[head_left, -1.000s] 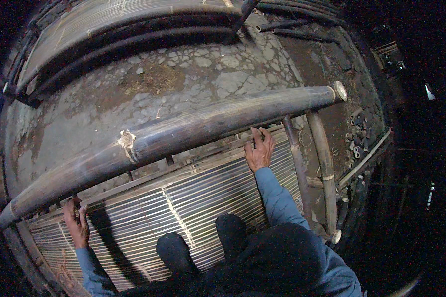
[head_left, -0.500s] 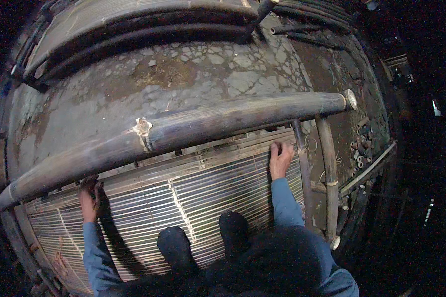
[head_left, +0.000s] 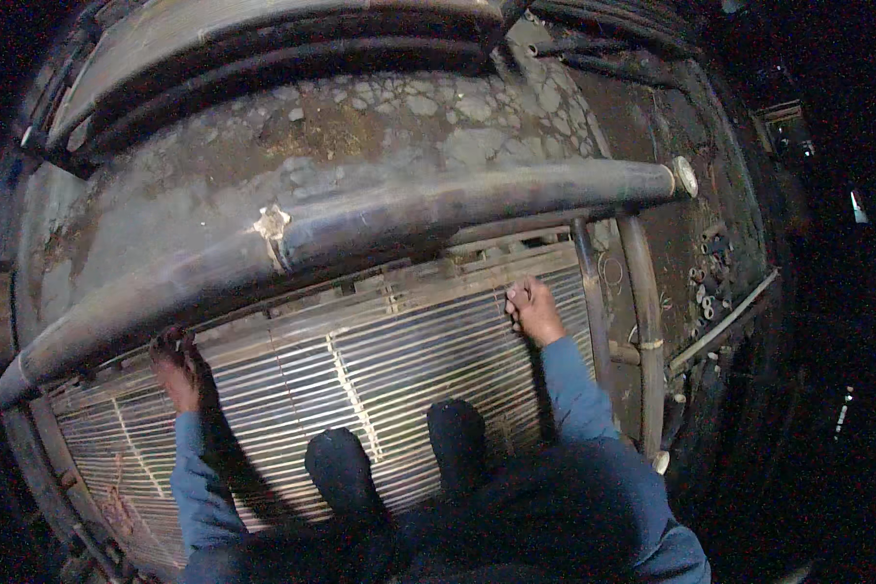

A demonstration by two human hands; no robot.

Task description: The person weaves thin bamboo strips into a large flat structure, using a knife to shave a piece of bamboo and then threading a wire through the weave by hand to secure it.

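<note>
A slatted bamboo platform (head_left: 428, 331) lies under me, its thin pale slats tied by crosswise lashings. A thick bamboo pole (head_left: 389, 219) runs along its far edge. At the left, my left hand (head_left: 178, 372) reaches to the far slats just below the pole; its fingers are dark and blurred, so their grip does not show. My right hand (head_left: 533, 310) is over the slats near the right end, fingers curled in. Whatever it may hold is hidden. Both of my feet (head_left: 457, 438) in dark coverings rest on the slats between my arms.
Upright-looking bamboo posts (head_left: 642, 336) border the platform on the right. Past the pole lies a cracked grey floor (head_left: 399, 136). Another bamboo bench (head_left: 302, 29) stands at the far side. Short bamboo pieces (head_left: 708, 292) lie on the ground at right. Reddish strands (head_left: 119, 506) lie at lower left.
My right hand has moved left and slightly nearer, and its fingers have curled in. My left hand has turned slightly, staying by the far slats. The view has shifted a little.
</note>
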